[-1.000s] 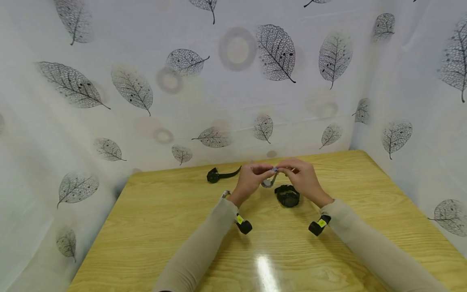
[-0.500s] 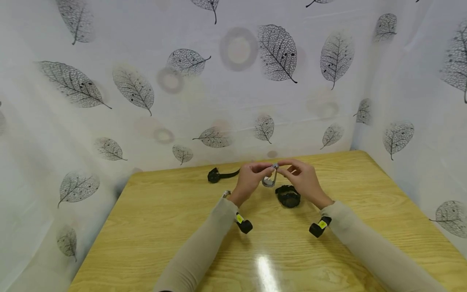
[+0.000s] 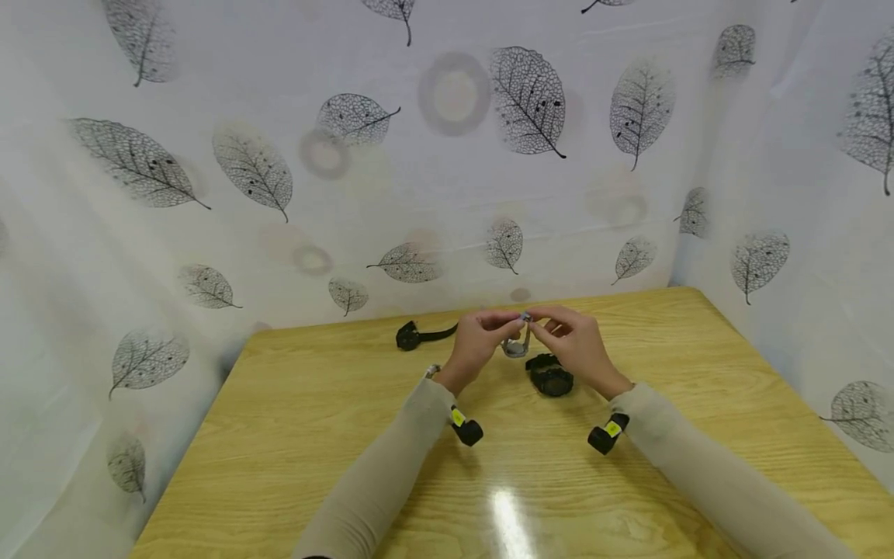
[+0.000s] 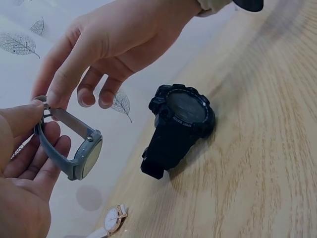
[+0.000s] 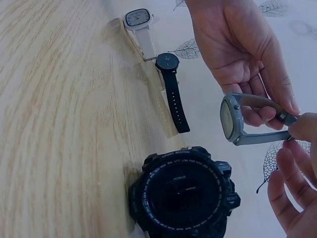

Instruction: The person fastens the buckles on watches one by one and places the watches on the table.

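Note:
A grey wristwatch (image 3: 515, 349) hangs in a loop over the table, its strap ends meeting at my fingertips. My left hand (image 3: 476, 345) pinches the strap near its buckle from the left. From the other side, my right hand (image 3: 578, 341) pinches the strap between thumb and forefinger. The right wrist view shows the grey strap (image 5: 265, 139) closed into a ring, with the round case (image 5: 232, 119) at the far side from the fingers. Fingertips partly cover the buckle. A chunky black sports watch (image 4: 185, 111) rests on the table just below the right hand.
A slim black watch (image 3: 408, 336) lies behind and left of the hands, its strap extended. A white square-faced watch (image 5: 138, 19) lies beside it. A white watch with a rose-gold case (image 4: 113, 219) sits farther off on the wooden table (image 3: 314, 435). Leaf-patterned curtains surround the table.
The grey watch has turned slightly and its loop hangs a little more upright. My right fingers have shifted slightly at the strap; both hands keep their grip.

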Available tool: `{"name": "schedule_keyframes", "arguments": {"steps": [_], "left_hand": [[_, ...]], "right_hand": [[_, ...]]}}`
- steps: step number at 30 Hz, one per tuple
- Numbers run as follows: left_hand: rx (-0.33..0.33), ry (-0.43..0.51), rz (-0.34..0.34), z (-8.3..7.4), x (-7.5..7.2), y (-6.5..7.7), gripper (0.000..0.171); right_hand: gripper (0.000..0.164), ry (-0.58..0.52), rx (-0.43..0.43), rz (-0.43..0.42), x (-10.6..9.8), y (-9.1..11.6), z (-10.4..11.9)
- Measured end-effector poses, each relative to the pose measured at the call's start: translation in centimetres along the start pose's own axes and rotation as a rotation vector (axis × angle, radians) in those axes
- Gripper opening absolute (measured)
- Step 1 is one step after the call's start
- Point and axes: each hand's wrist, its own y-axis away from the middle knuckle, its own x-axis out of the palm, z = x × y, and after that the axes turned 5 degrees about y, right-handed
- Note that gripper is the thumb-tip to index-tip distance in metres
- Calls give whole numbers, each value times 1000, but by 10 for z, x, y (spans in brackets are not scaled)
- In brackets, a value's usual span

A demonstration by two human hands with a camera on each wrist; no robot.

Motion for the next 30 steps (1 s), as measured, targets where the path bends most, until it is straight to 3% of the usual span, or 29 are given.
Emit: {"name": "schedule_keyframes", "arguments": {"steps": [15,23,30], "left_hand": [[34,-3,1,-1,5,4,21],[-27,92,-35,-1,6,1,20],[-30,102,-18,-1,5,1,21]], "right_hand": [[22,14,-50,-18,3,3,-1],[24,-31,16,-42,3,3,1],[23,-29,-2,-60,2,2,2]]}}
